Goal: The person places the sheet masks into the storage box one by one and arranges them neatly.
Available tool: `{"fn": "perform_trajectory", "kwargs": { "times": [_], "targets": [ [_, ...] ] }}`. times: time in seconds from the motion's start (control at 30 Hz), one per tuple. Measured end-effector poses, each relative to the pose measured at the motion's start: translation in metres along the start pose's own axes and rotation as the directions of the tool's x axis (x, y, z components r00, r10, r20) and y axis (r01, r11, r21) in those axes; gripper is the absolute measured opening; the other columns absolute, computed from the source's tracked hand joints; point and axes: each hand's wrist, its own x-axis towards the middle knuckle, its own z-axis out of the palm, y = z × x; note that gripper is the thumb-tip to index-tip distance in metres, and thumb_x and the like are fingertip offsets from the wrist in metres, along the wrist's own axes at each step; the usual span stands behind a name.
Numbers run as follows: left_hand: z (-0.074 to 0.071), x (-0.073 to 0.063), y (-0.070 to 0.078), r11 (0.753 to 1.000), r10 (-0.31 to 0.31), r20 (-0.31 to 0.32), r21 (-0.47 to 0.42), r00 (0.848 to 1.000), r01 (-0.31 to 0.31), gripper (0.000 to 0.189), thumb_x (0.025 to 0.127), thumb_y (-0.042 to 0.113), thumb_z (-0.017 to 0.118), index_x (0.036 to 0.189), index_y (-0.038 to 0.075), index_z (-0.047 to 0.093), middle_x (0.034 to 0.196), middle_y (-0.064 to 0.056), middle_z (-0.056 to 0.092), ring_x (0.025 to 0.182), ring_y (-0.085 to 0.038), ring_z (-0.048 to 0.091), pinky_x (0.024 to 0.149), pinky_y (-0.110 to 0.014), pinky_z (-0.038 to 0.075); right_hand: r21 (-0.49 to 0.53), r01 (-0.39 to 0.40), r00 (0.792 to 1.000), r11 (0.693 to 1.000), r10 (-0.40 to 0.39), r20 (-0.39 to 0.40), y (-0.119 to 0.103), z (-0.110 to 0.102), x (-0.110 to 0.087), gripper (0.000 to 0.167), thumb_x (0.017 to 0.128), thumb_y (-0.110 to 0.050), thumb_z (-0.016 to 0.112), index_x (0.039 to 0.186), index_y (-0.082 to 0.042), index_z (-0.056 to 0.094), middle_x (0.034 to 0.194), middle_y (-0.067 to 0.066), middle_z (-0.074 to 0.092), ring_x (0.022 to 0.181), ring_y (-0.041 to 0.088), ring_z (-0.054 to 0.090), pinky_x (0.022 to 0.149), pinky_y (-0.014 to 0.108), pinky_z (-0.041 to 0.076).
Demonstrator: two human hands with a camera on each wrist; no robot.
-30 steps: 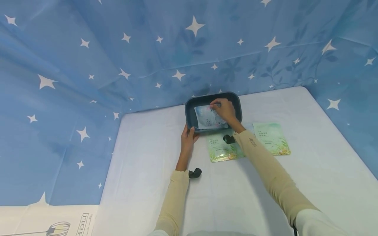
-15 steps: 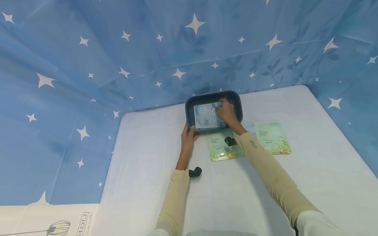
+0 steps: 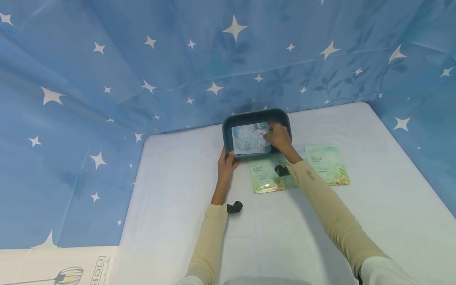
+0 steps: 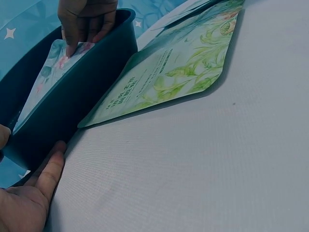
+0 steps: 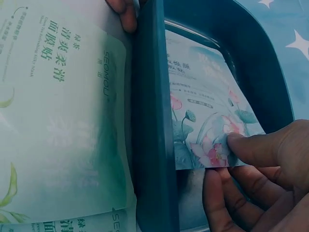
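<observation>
A pale blue face mask packet (image 3: 250, 138) with pink flowers lies inside a dark blue plastic basin (image 3: 228, 118). My right hand (image 3: 278, 136) pinches the packet's right edge, thumb on top and fingers beneath, as the right wrist view shows along its printed flowers (image 5: 215, 145). At the basin's near left corner, my left hand (image 3: 226, 164) grips the wall, its thumb at the rim and its fingers (image 4: 50, 174) low on the outside. Green face mask packets (image 3: 267, 176) lie on the table just in front of the basin, partly under the right wrist.
Another green packet (image 3: 327, 164) lies to the right, with part of a pale blue one (image 3: 301, 152) beside it. A white cloth covers the table (image 3: 178, 170). A blue star-patterned curtain (image 3: 171, 71) hangs right behind the basin.
The packet in the basin has shifted slightly left and lies straighter against the left side. My right hand has moved right and toward me, to the packet's right edge. The left hand stays put.
</observation>
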Motion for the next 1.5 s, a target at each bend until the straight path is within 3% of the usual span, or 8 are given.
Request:
{"fn": "perform_trajectory", "kwargs": {
  "times": [0.17,0.37,0.57,0.87,1.0,1.1,1.3,1.5],
  "targets": [
    [0.001,-0.002,0.002,1.000,-0.028,-0.001,0.008,1.000,0.028,0.053,0.104,0.029,0.048,0.154,0.032,0.029,0.159,-0.005,0.031,0.131,-0.030,0.052,0.104,-0.037,0.053,-0.004,0.009,1.000,1.000,-0.009,-0.008,0.000,0.003,-0.002,0.035,0.090,-0.020,0.068,0.119,-0.001,0.064,0.096,0.016,0.070,0.076,0.027,0.066,0.055,0.034,0.052],
    [0.002,-0.007,0.015,0.997,-0.060,0.058,-0.054,0.996,0.063,0.057,0.105,0.021,0.047,0.157,0.024,0.023,0.160,-0.011,0.026,0.132,-0.036,0.050,0.109,-0.043,0.048,0.005,0.038,0.999,0.999,-0.038,-0.018,0.005,0.008,-0.004,0.039,0.091,-0.015,0.064,0.125,0.003,0.059,0.093,0.020,0.069,0.073,0.029,0.063,0.054,0.035,0.051],
    [0.004,-0.009,0.020,0.999,-0.027,0.075,-0.037,0.997,0.030,0.057,0.105,0.018,0.045,0.157,0.018,0.021,0.160,-0.015,0.026,0.132,-0.038,0.049,0.109,-0.046,0.048,0.036,0.074,0.995,0.997,-0.071,-0.065,0.010,0.013,-0.004,0.041,0.090,-0.009,0.063,0.128,0.004,0.057,0.091,0.019,0.067,0.071,0.029,0.061,0.053,0.033,0.048],
    [0.004,-0.002,0.001,0.999,0.004,0.022,0.046,1.000,-0.005,0.052,0.105,0.027,0.045,0.154,0.034,0.028,0.155,-0.005,0.036,0.131,-0.027,0.053,0.102,-0.029,0.054,0.062,0.090,0.991,0.994,-0.083,-0.100,0.010,0.014,-0.005,0.037,0.090,-0.007,0.063,0.124,0.006,0.060,0.092,0.020,0.066,0.074,0.028,0.058,0.053,0.028,0.044],
    [0.005,-0.003,0.000,0.998,0.008,0.018,0.060,1.000,-0.009,0.051,0.105,0.028,0.045,0.153,0.036,0.029,0.155,-0.003,0.038,0.130,-0.025,0.054,0.101,-0.028,0.055,0.070,0.089,0.992,0.994,-0.082,-0.098,0.012,0.014,-0.005,0.036,0.090,-0.007,0.064,0.123,0.006,0.061,0.098,0.022,0.067,0.081,0.031,0.063,0.058,0.035,0.052],
    [0.004,-0.004,0.004,0.999,0.003,0.028,0.046,1.000,-0.005,0.052,0.105,0.026,0.045,0.154,0.033,0.028,0.156,-0.005,0.036,0.131,-0.027,0.053,0.103,-0.032,0.054,0.072,0.094,0.991,0.993,-0.086,-0.105,0.014,0.013,-0.006,0.036,0.090,-0.006,0.063,0.123,0.007,0.060,0.104,0.024,0.068,0.088,0.035,0.066,0.068,0.042,0.058],
    [0.003,-0.009,0.020,1.000,0.019,0.055,0.012,0.998,-0.019,0.055,0.105,0.019,0.045,0.156,0.020,0.026,0.158,-0.013,0.030,0.133,-0.037,0.049,0.106,-0.046,0.050,0.086,0.153,0.981,0.984,-0.141,-0.135,0.014,0.006,-0.010,0.036,0.089,-0.005,0.065,0.122,0.010,0.060,0.107,0.027,0.068,0.094,0.039,0.068,0.074,0.049,0.061],
    [0.000,-0.011,0.025,1.000,-0.014,0.058,0.012,0.998,0.013,0.056,0.105,0.018,0.046,0.157,0.019,0.024,0.158,-0.015,0.029,0.134,-0.037,0.048,0.107,-0.046,0.050,0.082,0.179,0.976,0.980,-0.167,-0.142,0.013,-0.001,-0.014,0.036,0.088,-0.008,0.067,0.120,0.007,0.062,0.105,0.024,0.070,0.093,0.038,0.068,0.077,0.050,0.059]
  ]
}}
